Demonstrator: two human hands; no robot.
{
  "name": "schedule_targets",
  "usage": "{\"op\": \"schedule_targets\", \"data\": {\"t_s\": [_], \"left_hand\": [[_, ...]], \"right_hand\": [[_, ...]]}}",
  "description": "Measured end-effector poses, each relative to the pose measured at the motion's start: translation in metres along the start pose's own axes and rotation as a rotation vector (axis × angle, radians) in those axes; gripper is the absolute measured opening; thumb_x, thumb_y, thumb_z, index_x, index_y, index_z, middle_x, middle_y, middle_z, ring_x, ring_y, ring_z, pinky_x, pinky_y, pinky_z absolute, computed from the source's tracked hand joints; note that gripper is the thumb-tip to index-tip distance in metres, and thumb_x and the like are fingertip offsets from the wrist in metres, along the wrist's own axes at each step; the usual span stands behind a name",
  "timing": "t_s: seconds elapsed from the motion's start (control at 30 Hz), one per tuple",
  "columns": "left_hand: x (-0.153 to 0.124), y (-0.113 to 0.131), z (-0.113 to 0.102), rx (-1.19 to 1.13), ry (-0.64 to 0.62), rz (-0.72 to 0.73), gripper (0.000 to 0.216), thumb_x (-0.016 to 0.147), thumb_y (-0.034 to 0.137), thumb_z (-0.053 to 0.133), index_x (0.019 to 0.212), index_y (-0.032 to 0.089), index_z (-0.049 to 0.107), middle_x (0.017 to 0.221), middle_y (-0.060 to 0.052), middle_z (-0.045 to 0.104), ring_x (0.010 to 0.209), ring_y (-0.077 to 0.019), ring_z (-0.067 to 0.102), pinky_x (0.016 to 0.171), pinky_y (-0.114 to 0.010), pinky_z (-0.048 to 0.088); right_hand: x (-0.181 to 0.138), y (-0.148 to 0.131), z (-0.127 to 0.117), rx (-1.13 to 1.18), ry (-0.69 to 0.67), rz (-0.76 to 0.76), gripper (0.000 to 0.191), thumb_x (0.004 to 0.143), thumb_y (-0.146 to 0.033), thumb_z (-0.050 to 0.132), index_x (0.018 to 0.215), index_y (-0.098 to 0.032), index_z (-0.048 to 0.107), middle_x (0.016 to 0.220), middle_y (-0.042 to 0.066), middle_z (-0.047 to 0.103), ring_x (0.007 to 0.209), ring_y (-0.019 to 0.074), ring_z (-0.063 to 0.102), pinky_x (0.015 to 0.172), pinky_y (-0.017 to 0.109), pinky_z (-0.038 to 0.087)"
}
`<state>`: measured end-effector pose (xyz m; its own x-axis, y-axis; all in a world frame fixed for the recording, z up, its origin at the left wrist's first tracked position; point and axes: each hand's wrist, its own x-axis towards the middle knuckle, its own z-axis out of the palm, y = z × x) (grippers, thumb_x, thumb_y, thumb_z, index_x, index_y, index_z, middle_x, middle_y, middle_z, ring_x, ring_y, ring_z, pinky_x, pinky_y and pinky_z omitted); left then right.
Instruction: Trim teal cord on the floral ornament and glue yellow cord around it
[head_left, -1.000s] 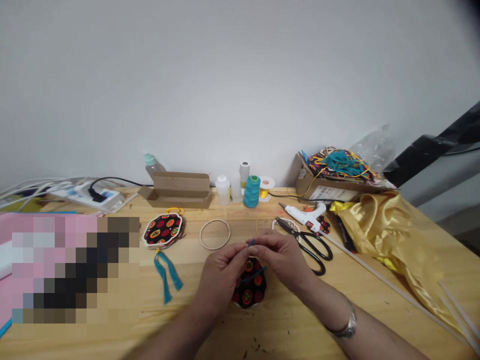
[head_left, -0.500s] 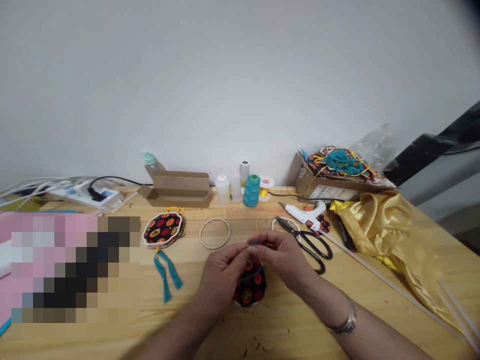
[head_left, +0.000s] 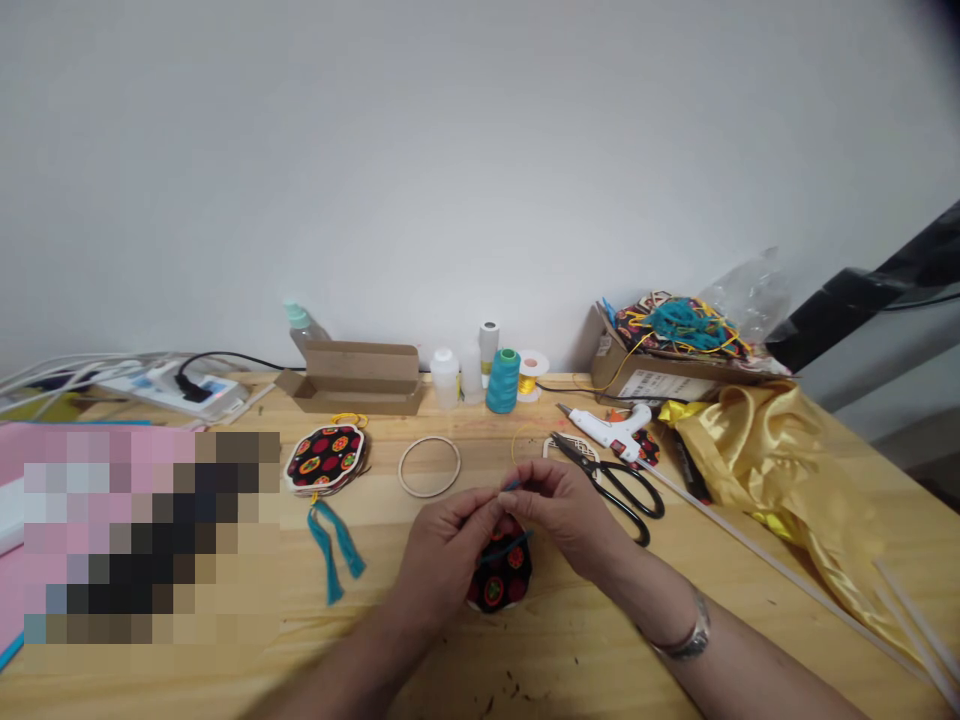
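My left hand (head_left: 441, 548) and my right hand (head_left: 564, 512) meet fingertip to fingertip, both closed in a pinch. A bit of teal thread (head_left: 513, 486) shows between the fingertips, and another teal strand (head_left: 517, 546) crosses just below them. Under the hands lies a black fabric pendant (head_left: 496, 592) with red and orange round motifs and a pale edge, its upper part covered by my fingers. A matching pendant (head_left: 327, 458) with a yellow loop and a teal tassel (head_left: 335, 560) rests to the left. Near my right hand are black-handled scissors (head_left: 634, 492).
Beyond the hands lies a wooden ring (head_left: 429, 467). A teal thread cone (head_left: 503, 382), white bottles (head_left: 445, 378) and an open cardboard box (head_left: 360, 385) stand along the wall. A glue gun (head_left: 611, 430), gold satin cloth (head_left: 757, 450) and a filled carton (head_left: 660, 385) are at right.
Almost nothing differs. My fingers have shifted very slightly around the teal thread; both hands stay pinched at the same spot above the pendant.
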<state>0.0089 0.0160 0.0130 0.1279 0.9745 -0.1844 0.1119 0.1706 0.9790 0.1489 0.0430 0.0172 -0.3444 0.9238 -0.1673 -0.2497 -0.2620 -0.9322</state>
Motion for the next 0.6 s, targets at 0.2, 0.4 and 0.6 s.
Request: {"op": "schedule_targets", "data": {"t_s": [0.2, 0.4, 0.6], "left_hand": [[0.000, 0.003, 0.000, 0.023, 0.003, 0.001, 0.024, 0.079, 0.035, 0.054, 0.075, 0.018, 0.070, 0.064, -0.001, 0.063, 0.061, -0.0132, 0.053, 0.058, -0.022, 0.040], [-0.001, 0.005, 0.001, 0.088, 0.039, 0.098, 0.020, 0.078, 0.030, 0.055, 0.076, 0.020, 0.071, 0.071, -0.002, 0.065, 0.070, -0.0160, 0.056, 0.066, -0.025, 0.041], [0.000, 0.000, 0.001, 0.164, 0.096, 0.210, 0.018, 0.078, 0.027, 0.055, 0.077, 0.022, 0.072, 0.071, -0.002, 0.061, 0.074, -0.0175, 0.055, 0.072, -0.027, 0.040]], "right_hand": [[0.000, -0.001, 0.001, -0.043, 0.077, -0.035, 0.017, 0.060, -0.023, 0.072, 0.062, -0.015, 0.058, 0.053, -0.004, 0.055, 0.049, 0.0085, 0.050, 0.050, 0.021, 0.040], [0.000, -0.007, -0.006, -0.046, 0.147, -0.205, 0.013, 0.065, -0.019, 0.069, 0.064, -0.015, 0.056, 0.079, 0.000, 0.063, 0.059, 0.0065, 0.049, 0.056, 0.020, 0.040], [-0.007, -0.028, -0.013, 0.150, 0.082, -0.244, 0.020, 0.072, -0.026, 0.066, 0.070, -0.017, 0.049, 0.067, 0.001, 0.064, 0.048, 0.0074, 0.051, 0.043, 0.018, 0.033]]}}
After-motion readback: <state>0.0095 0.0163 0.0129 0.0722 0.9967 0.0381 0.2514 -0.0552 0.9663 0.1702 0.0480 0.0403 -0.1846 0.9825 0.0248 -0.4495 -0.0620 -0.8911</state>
